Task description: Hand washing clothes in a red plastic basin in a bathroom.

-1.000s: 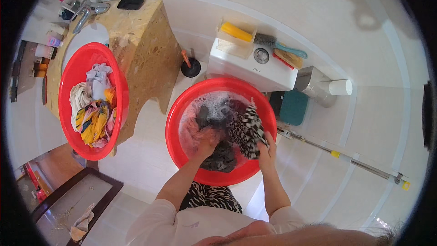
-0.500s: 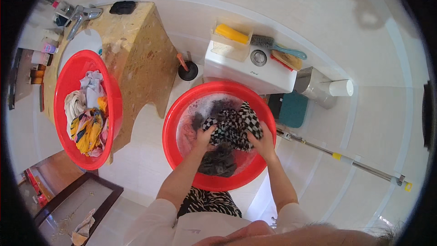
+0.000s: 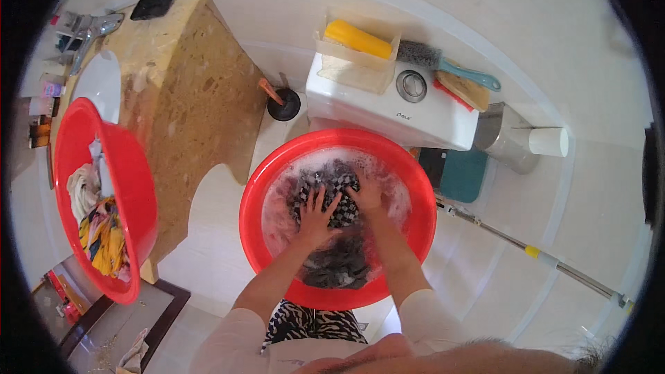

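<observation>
A red basin [image 3: 337, 298] holds sudsy water with laundry in it. A black-and-white checkered garment [image 3: 344, 216] lies wet among the suds. My left hand [image 3: 318, 220] rests on it, palm down with fingers spread. At the garment's right side is my right hand [image 3: 368, 192], thumb apart and fingers stretched forward, partly in the foam. Dark grey cloth [image 3: 337, 263] floats nearer to me, below my left hand.
A second red basin [image 3: 138, 197] with several clothes tilts at the left by the stone washstand [image 3: 201, 90]. Beyond stand a plunger [image 3: 283, 105] and a white toilet tank [image 3: 374, 114] bearing a brush [image 3: 450, 69]. A metal pole [image 3: 499, 235] lies to the right.
Both hands had the checkered garment gripped and spread between them; now it is bunched lower in the suds. My left hand has opened on top, and my right hand has moved left.
</observation>
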The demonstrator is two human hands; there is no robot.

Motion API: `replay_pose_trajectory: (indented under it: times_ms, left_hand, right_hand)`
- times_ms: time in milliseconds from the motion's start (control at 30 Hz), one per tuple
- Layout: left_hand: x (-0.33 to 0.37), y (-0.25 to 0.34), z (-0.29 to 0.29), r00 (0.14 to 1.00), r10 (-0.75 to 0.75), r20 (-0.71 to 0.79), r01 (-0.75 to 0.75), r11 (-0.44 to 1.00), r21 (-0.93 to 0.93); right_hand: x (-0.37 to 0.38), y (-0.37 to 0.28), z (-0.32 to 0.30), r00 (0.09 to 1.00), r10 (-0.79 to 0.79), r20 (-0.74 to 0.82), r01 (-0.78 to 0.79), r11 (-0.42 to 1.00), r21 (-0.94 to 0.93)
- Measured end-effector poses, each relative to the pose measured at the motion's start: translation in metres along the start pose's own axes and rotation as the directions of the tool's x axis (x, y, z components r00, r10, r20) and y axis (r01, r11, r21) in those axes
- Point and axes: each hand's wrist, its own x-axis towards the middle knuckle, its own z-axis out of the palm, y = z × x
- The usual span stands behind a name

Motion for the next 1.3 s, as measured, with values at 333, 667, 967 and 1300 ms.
replay_pose_trajectory:
  times_ms: [333,667,967,1300]
  left_hand:
    - [0.082,-0.098,0.129,0.868,-0.492,0.067,0.419,0.651,-0.633]
    - [0.079,-0.138,0.133,0.800,-0.587,0.124,0.462,0.473,-0.750]
    - [0.015,0.007,0.001,0.867,-0.456,-0.201,0.250,0.747,-0.615]
    - [-0.060,-0.007,-0.018,0.878,0.086,-0.472,-0.198,0.961,-0.193]
  right_hand:
    - [-0.072,-0.113,0.056,0.879,0.061,-0.474,-0.033,0.997,0.068]
    - [0.038,-0.113,0.029,0.918,0.232,0.321,-0.249,0.968,0.013]
    - [0.052,-0.029,-0.021,0.981,0.116,0.158,-0.120,0.993,0.013]
    - [-0.039,-0.006,-0.046,0.963,0.025,-0.269,-0.009,0.998,0.059]
